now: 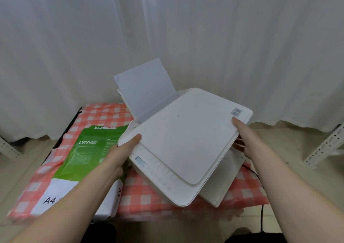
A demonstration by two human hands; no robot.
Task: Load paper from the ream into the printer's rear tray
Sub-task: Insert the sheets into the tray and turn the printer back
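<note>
A white printer (186,146) is sitting on a low surface covered with a red-and-white checked cloth (137,192), turned at an angle so that one near corner is pointing toward the person. Both bare hands are gripping it. The left hand (122,153) is holding the printer's left edge, thumb lying on top near the lid corner, the other fingers hidden under the rim. The right hand (243,136) is clasping the right edge, thumb pressed flat on the lid, fingers curling beneath the overhanging top.

Paper (145,88) is standing in the rear tray (122,97) at the far left of the printer, leaning back toward the white curtain (167,28), its upper edge well above the lid. A small display (140,161) and a row of buttons are running along the near-left strip of the printer.

The ream (81,160), in a green and white wrapper marked A4, is lying on the cloth just left of the printer, partly under the left forearm. Its far end seems torn open, though I cannot tell for sure. A black cable (261,205) is trailing down at the near right. A perforated metal rail (323,147) is leaning on the far right by the floor.
</note>
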